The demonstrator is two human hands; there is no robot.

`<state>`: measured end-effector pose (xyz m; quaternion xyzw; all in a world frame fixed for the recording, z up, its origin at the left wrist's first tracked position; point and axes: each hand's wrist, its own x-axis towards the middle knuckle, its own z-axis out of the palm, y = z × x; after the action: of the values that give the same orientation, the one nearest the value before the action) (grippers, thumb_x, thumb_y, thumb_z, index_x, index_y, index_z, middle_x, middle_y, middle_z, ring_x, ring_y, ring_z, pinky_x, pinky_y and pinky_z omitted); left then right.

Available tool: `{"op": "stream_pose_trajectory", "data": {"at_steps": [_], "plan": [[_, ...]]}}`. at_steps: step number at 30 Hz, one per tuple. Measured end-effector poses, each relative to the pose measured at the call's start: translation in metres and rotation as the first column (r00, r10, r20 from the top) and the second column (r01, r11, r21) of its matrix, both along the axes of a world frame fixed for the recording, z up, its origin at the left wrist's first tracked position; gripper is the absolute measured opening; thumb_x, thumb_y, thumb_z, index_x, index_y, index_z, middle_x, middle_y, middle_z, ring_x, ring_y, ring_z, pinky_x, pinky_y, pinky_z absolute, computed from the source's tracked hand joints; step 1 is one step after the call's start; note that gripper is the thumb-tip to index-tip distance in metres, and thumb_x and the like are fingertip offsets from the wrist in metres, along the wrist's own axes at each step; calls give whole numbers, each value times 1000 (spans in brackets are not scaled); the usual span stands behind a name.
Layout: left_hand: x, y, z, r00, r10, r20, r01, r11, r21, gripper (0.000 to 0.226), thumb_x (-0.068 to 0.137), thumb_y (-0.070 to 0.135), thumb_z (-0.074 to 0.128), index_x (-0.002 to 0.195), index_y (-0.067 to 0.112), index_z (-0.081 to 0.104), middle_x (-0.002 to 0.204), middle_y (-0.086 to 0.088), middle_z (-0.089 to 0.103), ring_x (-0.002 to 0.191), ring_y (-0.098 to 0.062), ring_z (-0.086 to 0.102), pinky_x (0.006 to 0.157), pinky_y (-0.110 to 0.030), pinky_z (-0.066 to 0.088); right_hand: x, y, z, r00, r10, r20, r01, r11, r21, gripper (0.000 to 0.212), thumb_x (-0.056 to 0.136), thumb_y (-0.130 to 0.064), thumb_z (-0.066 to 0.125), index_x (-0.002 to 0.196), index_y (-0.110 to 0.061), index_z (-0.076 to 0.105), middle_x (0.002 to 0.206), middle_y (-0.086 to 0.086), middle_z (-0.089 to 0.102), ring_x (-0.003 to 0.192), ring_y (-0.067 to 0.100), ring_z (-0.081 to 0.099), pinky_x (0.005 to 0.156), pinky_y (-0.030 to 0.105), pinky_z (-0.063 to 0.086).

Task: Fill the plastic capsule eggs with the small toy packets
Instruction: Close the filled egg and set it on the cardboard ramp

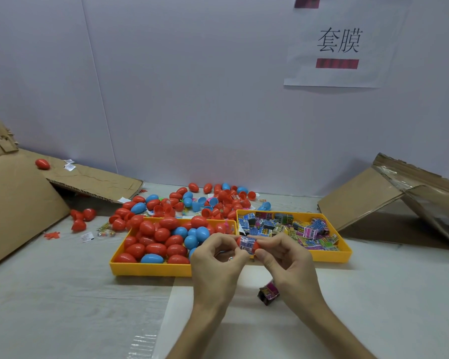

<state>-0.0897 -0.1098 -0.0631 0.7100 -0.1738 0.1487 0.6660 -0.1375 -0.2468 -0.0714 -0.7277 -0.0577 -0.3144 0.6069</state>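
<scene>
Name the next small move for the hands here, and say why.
Probably press the two ends of the red egg together to seat it shut. The left hand and right hand each pinch one end, with a printed packet across its middle and red showing either side; whether the halves are fully closed cannot be told.

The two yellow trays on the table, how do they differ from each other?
The left tray holds red and blue capsule eggs; the right tray holds small printed packets. The left tray sits nearer the person, the right tray farther back. Both are yellow, shallow, rectangular, side by side. In front of them, left hand and right hand pinch one wrapped red egg.
</scene>
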Motion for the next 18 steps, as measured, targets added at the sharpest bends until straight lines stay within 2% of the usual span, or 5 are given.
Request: {"op": "stream_pose_trajectory", "data": {"at_steps": [6,18], "plan": [[1,0,0,1000,3,-6,-3,1000,-1,26,76,-1,79,70,21,67,82,16,72,83,-4,69,69,-16,56,0,1,2,1000,4,-3,-4,1000,23,12,82,-19,72,91,-12,70,95,-7,76,92,12,74,77,20,57],[1,1,0,1000,-15,-23,15,1000,-17,23,77,-3,79,71,17,69,81,16,71,83,-4,69,69,-13,54,1,0,0,1000,26,-13,-25,998,63,17,81,-19,73,93,-7,70,97,-6,77,94,15,74,77,21,58]]}}
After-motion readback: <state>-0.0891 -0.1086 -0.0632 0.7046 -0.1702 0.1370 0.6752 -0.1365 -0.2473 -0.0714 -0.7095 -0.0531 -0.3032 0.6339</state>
